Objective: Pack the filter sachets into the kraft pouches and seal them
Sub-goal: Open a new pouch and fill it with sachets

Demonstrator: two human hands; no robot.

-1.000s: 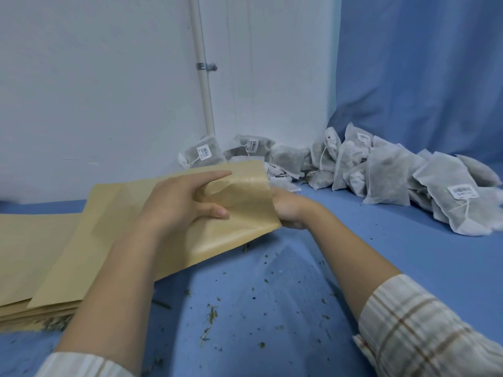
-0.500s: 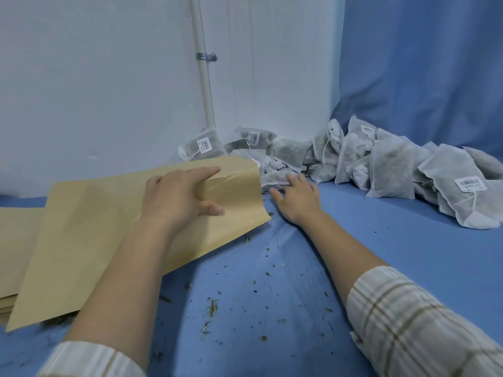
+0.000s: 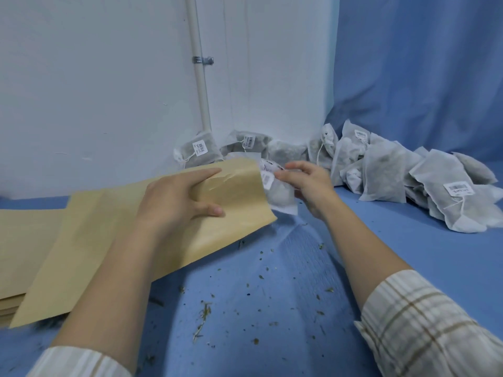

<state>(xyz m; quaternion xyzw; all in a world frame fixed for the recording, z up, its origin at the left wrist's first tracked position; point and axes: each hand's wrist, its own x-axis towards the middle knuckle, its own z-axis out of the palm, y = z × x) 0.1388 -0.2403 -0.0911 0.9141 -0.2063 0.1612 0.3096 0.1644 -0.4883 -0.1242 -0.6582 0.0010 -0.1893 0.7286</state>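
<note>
A kraft pouch (image 3: 231,202) is gripped by the left hand (image 3: 174,202), its mouth turned toward the right hand (image 3: 310,191). A filter sachet (image 3: 280,197) is pinched there, just beside the mouth, not yet inside.

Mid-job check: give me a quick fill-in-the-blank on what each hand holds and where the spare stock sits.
The left hand grips the tan kraft paper pouch near its ____ end.
The right hand holds a white mesh filter sachet at the pouch's ____.
Spare flat kraft pouches lie stacked on the person's ____ side.

Missing: open; mouth; left
</note>
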